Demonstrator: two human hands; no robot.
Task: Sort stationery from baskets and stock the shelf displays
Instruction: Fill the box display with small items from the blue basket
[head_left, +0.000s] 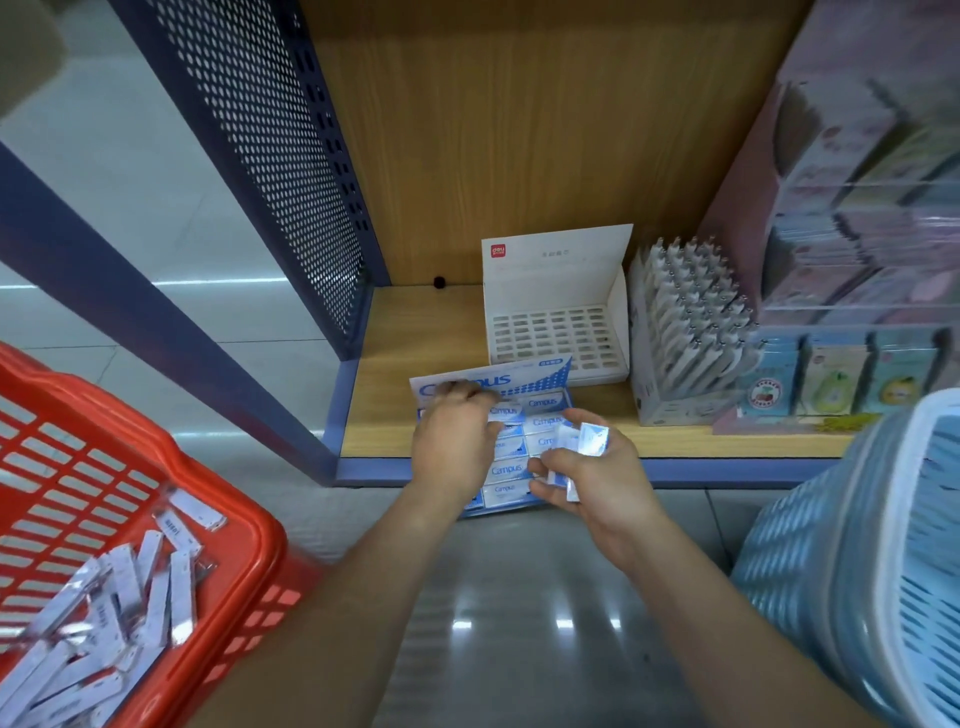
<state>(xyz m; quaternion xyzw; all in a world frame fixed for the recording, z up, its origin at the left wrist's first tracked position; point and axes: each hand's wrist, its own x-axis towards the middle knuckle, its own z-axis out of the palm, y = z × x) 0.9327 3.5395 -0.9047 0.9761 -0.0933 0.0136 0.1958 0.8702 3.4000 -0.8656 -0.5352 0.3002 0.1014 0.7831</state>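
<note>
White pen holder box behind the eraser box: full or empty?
Empty. The white holder box has its lid flap up, and every grid slot shows bare; the pen box beside it is packed.

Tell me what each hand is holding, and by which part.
The right hand holds a few small wrapped erasers, fingers around their sides. The left hand presses into the Campus box; its grip is hidden.

Left part of the Campus display box (524, 415) is hidden by the left hand (457, 441). Red basket (171, 467) and blue basket (857, 519) are cut by frame edges. Right-side packets (857, 208) are blurred; print unreadable.
</note>
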